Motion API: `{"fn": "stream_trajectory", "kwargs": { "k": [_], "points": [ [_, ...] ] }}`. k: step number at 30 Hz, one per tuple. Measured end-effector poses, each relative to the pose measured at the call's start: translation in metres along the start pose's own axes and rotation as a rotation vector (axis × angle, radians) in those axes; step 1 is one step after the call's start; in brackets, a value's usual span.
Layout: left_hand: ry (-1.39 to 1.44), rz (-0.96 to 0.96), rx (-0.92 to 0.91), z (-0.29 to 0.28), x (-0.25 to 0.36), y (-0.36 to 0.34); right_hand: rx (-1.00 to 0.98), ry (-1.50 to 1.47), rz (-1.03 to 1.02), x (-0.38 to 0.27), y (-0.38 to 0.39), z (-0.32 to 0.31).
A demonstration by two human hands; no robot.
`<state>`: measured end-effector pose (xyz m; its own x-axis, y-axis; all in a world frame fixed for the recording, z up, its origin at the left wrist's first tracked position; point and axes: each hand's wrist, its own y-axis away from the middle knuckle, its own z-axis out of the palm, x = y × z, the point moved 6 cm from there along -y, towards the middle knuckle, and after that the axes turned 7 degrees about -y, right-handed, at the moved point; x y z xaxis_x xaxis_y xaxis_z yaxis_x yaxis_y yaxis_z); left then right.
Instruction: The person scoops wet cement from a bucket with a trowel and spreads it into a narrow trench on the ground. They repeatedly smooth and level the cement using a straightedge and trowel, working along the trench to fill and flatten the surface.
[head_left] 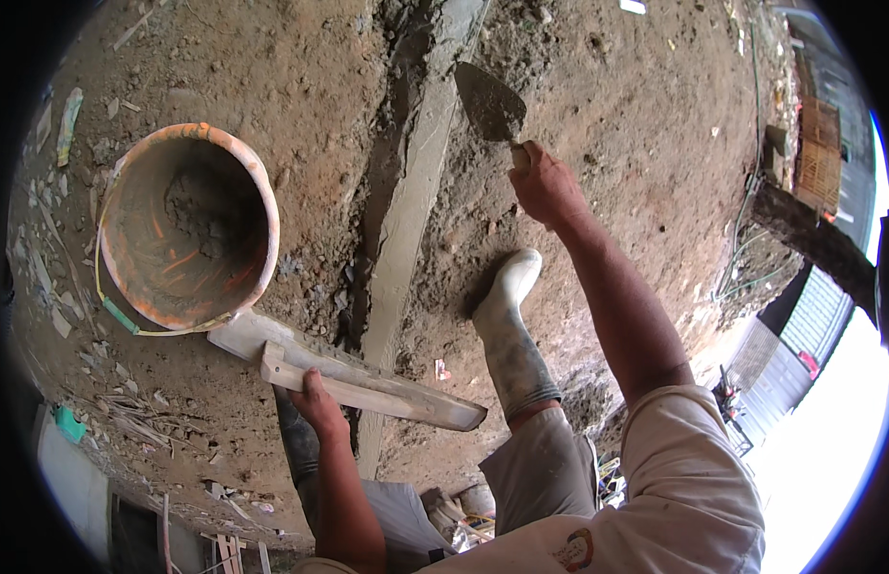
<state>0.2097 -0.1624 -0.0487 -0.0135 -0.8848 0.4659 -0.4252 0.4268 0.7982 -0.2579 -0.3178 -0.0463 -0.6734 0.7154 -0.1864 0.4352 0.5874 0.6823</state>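
My right hand [545, 187] grips the handle of a pointed trowel [487, 100], whose mortar-stained blade is over the upper part of a long, narrow grey cement strip [399, 241] in the dirt. My left hand [323, 407] is closed on the wooden handle of a long plastering float [444, 408], held crosswise over the lower part of the strip, its left end near an orange bucket [255, 167]. The bucket has grey mortar inside and a wire handle with a green grip. My white rubber boot [506, 306] is right of the strip.
Rough soil [636, 172] with rubble and scraps surrounds the strip. At the far right are hoses, a dark post [808, 234], wooden crates [817, 143] and metal sheeting [812, 311]. A green scrap [69, 426] and wood pieces lie at lower left, near a pale wall.
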Motion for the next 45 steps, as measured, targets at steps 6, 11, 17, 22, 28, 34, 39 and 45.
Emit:
{"fn": "stream_trajectory", "kwargs": {
  "k": [6,11,17,22,28,34,39,45],
  "points": [
    [-0.001,0.013,0.03,0.002,0.004,0.002,-0.022,0.069,-0.064,-0.006,-0.019,-0.003],
    [-0.007,0.033,0.048,0.002,0.005,0.003,-0.062,0.141,-0.077,-0.01,-0.012,0.006],
    [0.001,0.051,0.045,-0.001,-0.001,-0.001,-0.056,0.079,-0.038,-0.014,-0.004,0.016],
    [-0.032,0.061,0.082,-0.001,0.001,0.001,-0.077,0.029,-0.169,-0.043,0.017,0.023],
    [0.003,0.036,0.052,-0.003,-0.002,0.0,0.109,-0.146,-0.275,0.02,-0.037,0.04],
    [-0.018,0.014,-0.019,0.001,-0.01,-0.004,0.118,-0.329,-0.104,0.051,-0.103,0.054],
    [-0.062,0.032,0.061,0.007,-0.006,0.003,0.05,-0.179,-0.163,0.078,-0.064,0.119],
    [-0.097,0.032,0.086,0.007,-0.007,0.006,-0.25,0.162,-0.298,0.118,-0.002,0.161]
  ]
}}
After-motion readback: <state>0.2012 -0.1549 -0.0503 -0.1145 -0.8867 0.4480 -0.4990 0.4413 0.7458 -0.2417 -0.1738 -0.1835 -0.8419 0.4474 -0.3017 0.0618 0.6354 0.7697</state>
